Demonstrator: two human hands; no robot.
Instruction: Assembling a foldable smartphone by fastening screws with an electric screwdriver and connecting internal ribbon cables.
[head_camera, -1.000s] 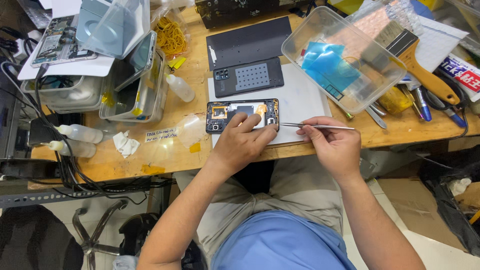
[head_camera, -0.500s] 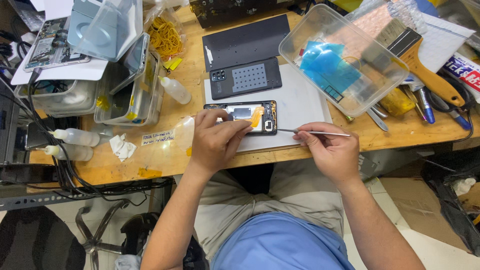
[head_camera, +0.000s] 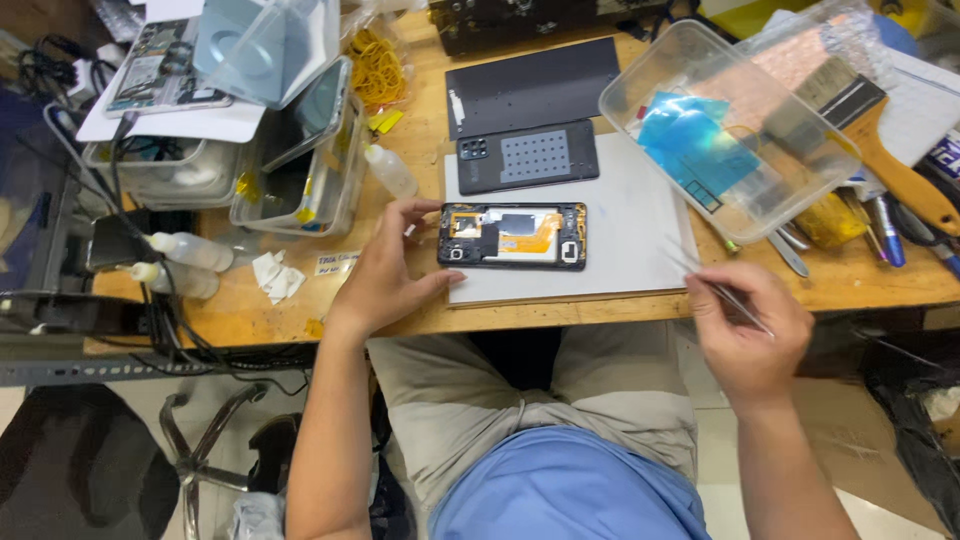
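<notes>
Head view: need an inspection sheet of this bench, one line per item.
Surface: wooden bench with a white work mat at the front edge.
Job's things: opened phone, back off, insides showing, lying flat on the mat; tweezers.
Clutter: dark back cover above the phone, clear plastic tub with blue film, small squeeze bottles, rubber bands, brush.
Grippers: left hand rests at the phone's left end, fingers on its edge; right hand holds the tweezers off the bench edge, clear of the phone.
Cables: black leads hang off the left end.
Surroundings: chair on the floor, lower left.
</notes>
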